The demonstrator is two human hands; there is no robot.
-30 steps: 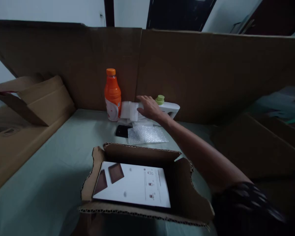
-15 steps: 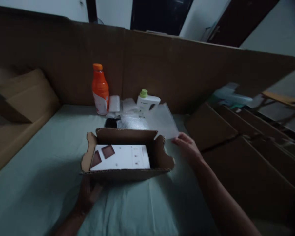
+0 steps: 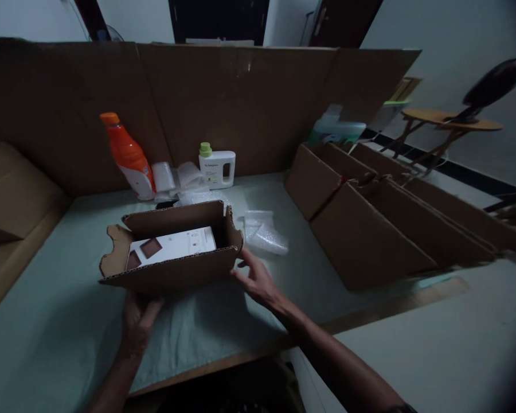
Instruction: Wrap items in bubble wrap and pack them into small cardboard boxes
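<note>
An open cardboard box [image 3: 176,275] sits on the pale green table cover [image 3: 55,321], with a white printed card [image 3: 172,248] lying inside. My left hand [image 3: 137,318] rests against the box's near wall from below, fingers curled up to it. My right hand [image 3: 255,280] is at the box's right corner, fingers spread and touching it. A crumpled sheet of bubble wrap [image 3: 264,232] lies just right of the box, beyond my right hand.
An orange bottle [image 3: 129,156], rolled white packing [image 3: 163,176] and a white jug with a green cap [image 3: 217,166] stand by the tall cardboard back wall [image 3: 241,103]. Folded cardboard boxes [image 3: 370,223] lean at the right, another [image 3: 12,195] at the left.
My right hand came back from the packing by the jug, set the bubble wrap down right of the box and moved to the box's corner. The view swung right.
</note>
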